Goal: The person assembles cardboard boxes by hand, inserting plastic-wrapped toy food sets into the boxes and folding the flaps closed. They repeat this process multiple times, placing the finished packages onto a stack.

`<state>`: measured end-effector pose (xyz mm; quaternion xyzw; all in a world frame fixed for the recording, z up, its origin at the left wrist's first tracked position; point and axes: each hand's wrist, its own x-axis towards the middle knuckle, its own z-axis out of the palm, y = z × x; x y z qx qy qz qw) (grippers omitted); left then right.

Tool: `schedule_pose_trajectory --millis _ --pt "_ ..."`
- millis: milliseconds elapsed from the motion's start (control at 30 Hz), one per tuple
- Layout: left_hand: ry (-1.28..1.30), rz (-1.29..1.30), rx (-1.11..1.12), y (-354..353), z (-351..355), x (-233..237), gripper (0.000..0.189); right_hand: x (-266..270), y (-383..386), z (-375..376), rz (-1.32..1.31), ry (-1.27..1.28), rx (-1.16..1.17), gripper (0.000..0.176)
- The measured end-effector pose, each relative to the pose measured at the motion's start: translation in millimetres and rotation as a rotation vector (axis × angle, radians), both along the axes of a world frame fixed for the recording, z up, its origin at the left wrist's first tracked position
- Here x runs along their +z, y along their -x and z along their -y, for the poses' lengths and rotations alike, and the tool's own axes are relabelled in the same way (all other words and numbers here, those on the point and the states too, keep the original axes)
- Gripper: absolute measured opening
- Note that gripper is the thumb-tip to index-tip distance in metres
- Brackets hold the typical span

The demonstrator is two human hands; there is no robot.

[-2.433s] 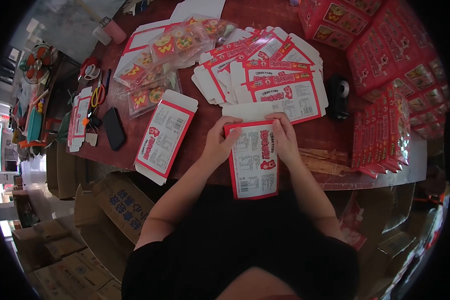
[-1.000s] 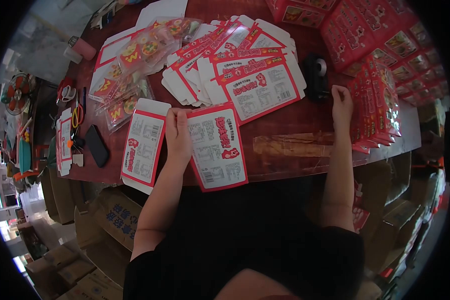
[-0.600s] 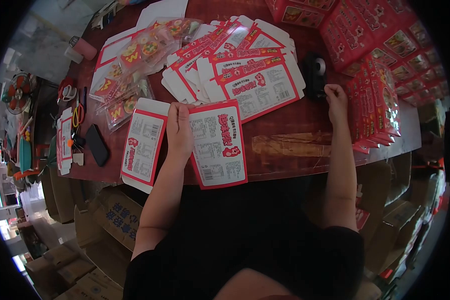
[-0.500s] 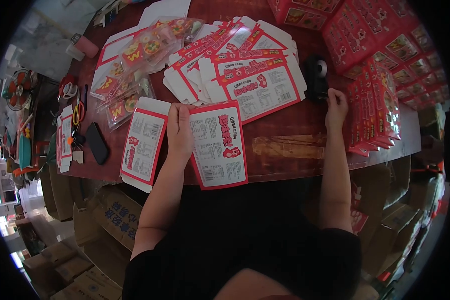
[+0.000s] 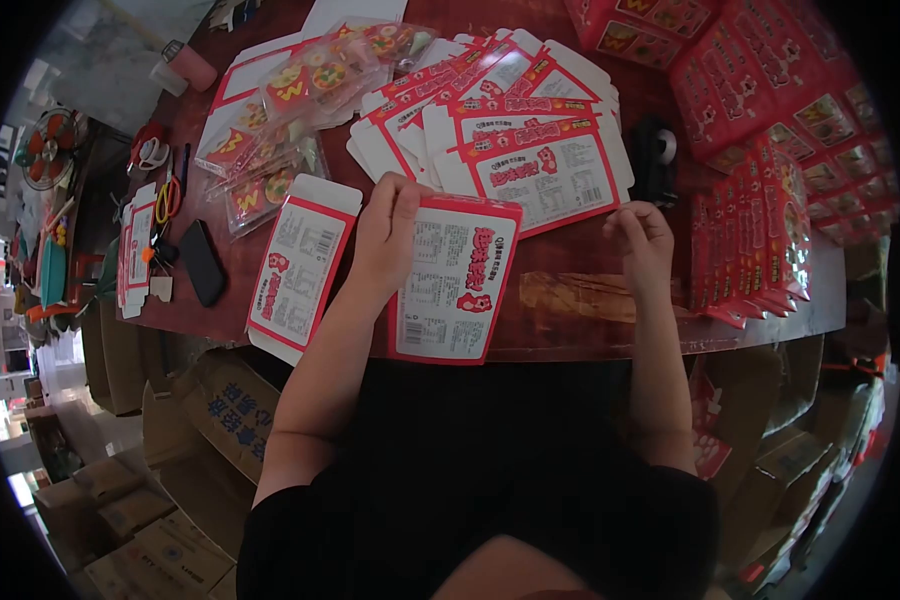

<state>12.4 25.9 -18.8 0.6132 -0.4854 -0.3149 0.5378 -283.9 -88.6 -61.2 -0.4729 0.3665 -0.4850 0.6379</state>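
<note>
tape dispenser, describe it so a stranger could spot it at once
On the right side of the table, find the gap between the fanned flat cartons and the stacked red boxes. The tape dispenser stands there, just beyond the right hand: the only black, blocky thing among red-and-white card.

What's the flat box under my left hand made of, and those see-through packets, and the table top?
The flat box looks like thin printed card, slightly glossy, folded flat. The see-through packets look like clear plastic film: shiny glints, contents visible. The table top is probably varnished reddish-brown wood, though grain is unclear.
</note>
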Motion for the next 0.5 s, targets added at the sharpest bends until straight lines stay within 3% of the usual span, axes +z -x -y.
schedule_pose_trajectory --millis 100,200,300,500 --pt "-0.036 0.078 -0.201 -2 7 14 0.03 45 -29 -24 -0.22 0.234 0.353 0.027" --pt "-0.148 0.173 -0.373 -3 14 27 0.027 90 -60 -34 -0.225 0.353 0.558 0.051" --pt "-0.15 0.109 -0.457 -2 17 28 0.024 99 -77 -29 -0.336 0.495 0.703 0.064" --pt "-0.173 0.12 -0.459 0 17 30 0.022 91 -101 -22 -0.44 0.544 0.831 0.063"
